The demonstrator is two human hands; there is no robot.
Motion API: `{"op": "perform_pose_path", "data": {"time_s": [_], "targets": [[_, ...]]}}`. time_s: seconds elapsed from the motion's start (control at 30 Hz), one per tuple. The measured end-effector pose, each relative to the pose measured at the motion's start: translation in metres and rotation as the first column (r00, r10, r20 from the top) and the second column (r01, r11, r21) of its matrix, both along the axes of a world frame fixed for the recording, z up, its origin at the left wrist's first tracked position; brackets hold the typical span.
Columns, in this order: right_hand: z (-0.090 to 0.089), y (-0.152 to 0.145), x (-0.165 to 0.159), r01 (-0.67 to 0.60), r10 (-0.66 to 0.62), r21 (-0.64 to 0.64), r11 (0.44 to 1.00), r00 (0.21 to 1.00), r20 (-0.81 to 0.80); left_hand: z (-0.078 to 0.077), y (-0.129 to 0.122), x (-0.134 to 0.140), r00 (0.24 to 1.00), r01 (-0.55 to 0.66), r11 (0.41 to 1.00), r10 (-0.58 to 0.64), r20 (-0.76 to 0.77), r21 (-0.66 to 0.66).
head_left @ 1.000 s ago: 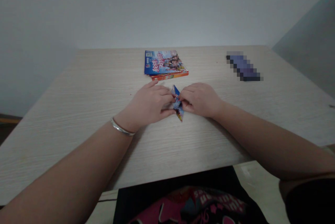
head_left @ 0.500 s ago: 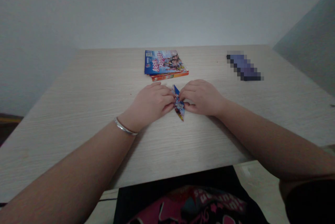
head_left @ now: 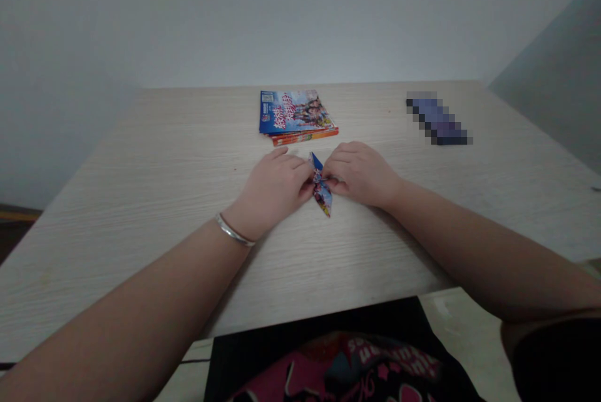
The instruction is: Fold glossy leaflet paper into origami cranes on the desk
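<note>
Between my hands, low over the table, is a small folded paper piece [head_left: 323, 196] printed in blue, white and red, pointed at its far and near ends. My left hand [head_left: 280, 188] pinches its left side, with a silver bangle on that wrist. From the right, my right hand [head_left: 359, 173] grips the other side between thumb and fingers. The fingertips hide the middle edges of the folded paper.
Behind my hands lies a stack of printed leaflets [head_left: 298, 113], blue on top with orange edges below. A pixelated dark flat object [head_left: 439, 121] rests at the back right of the pale wooden table [head_left: 164, 158]. A wall [head_left: 300, 20] rises behind.
My left hand has shifted slightly to the right and its fingers have curled in more. My right thumb has moved up closer to its fingers on the paper.
</note>
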State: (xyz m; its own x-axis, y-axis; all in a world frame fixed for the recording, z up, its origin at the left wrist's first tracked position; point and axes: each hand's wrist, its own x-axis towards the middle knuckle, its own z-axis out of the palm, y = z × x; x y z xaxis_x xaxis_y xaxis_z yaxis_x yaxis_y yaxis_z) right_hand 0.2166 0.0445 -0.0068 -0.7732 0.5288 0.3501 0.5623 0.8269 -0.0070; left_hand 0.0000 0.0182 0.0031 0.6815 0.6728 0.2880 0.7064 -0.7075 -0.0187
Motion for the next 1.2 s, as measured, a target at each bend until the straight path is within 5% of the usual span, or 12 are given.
{"op": "perform_pose_path", "data": {"time_s": [0.43,0.6,0.77,1.03,1.2], "targets": [[0.003,0.001,-0.002,0.026,-0.027,-0.112,0.993,1.0,-0.009,-0.002,0.003,0.001,0.997,0.071,0.989,-0.066,-0.041,0.129],[0.0,-0.002,-0.003,0.01,-0.018,-0.184,0.983,0.999,-0.041,-0.004,0.004,-0.001,0.998,0.064,0.998,-0.064,-0.006,0.011],[-0.005,-0.001,-0.002,-0.001,-0.027,-0.266,0.964,0.994,-0.104,-0.011,0.01,-0.005,0.977,0.096,0.983,-0.064,0.205,-0.154],[-0.01,-0.001,-0.01,0.212,-0.286,-0.369,0.905,0.945,-0.158,-0.013,0.006,-0.007,0.93,-0.027,0.941,0.148,0.338,-0.337],[-0.007,-0.007,-0.019,0.317,-0.362,-0.289,0.903,0.925,-0.113,-0.012,0.003,-0.005,0.906,-0.205,0.897,0.326,0.271,-0.392]]}}
